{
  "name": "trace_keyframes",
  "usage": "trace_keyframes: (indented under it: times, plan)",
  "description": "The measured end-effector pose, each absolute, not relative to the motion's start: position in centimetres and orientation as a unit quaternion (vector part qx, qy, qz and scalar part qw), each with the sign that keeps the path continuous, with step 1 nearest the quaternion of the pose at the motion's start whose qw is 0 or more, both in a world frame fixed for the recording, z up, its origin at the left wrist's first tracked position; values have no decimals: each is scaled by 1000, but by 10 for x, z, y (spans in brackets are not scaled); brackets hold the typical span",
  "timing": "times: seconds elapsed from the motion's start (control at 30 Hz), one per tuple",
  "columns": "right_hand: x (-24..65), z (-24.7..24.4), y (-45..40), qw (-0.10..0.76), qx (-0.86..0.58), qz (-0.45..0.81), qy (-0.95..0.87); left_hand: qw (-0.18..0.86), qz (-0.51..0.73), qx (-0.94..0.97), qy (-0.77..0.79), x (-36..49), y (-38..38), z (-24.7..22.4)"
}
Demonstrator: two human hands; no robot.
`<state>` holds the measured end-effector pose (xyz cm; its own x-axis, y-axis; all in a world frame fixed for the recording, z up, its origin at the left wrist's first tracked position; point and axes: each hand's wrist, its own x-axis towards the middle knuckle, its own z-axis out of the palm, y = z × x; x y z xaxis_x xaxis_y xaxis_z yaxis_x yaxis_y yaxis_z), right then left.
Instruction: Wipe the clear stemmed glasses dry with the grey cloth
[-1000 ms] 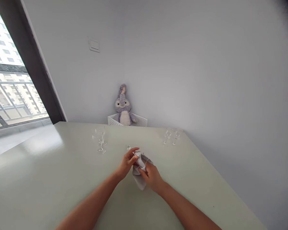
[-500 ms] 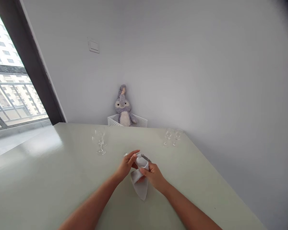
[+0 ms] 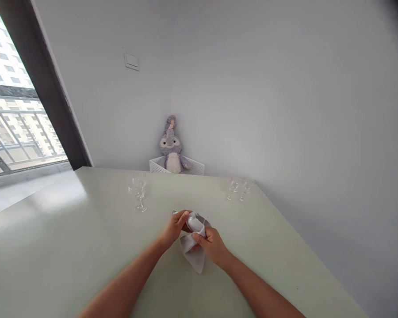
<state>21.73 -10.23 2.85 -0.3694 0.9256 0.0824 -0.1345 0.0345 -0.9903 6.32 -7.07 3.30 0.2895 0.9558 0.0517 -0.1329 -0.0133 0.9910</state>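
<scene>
The left hand [image 3: 174, 229] is curled around a glass [image 3: 192, 220], its thumb against the bowl; the glass lies tilted, with its foot poking out past the fingers. The right hand [image 3: 215, 246] pinches a pale cloth [image 3: 195, 261], thumb on top, where the cloth wraps the rim of that glass; how far it reaches inside the bowl I cannot tell. The glass sits at the upper end of the cloth, touching it, and a loose corner of the cloth hangs toward the person. Under the cloth spreads a pale green table [image 3: 86, 251]. Left of the cloth and farther back stand more glasses [image 3: 139, 194], overlapping so that their number is unclear. Right of the cloth and farther back, two glasses [image 3: 240, 187] stand side by side. Well beyond the cloth, past the table's far edge, a plush toy [image 3: 173, 161] sits in a white basket [image 3: 196, 168] before a plain wall [image 3: 268, 97]. Far left of the cloth, a window [image 3: 20, 128] shows a railing and buildings; a switch [image 3: 132, 61] is on the wall, up and left of the cloth.
</scene>
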Motion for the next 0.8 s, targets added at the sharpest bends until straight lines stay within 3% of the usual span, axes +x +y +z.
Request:
trace_keyframes:
  times: [0.23,0.3,0.43,0.53,0.7,0.8]
  plan:
    - [214,28,-98,490,-298,696,-433,653,458,524,299,63,-78,36]
    - [213,24,-101,465,-332,639,-515,655,455,524,299,63,-77,37]
    - [214,18,-104,418,-426,393,-699,628,430,554,338,64,-76,34]
    - [220,20,-97,414,-455,343,-710,491,382,659,422,60,-75,34]
    - [230,29,-83,437,-420,607,-514,33,372,824,426,48,-70,42]
    - [233,31,-82,431,-370,685,-456,-41,309,866,391,42,-65,43]
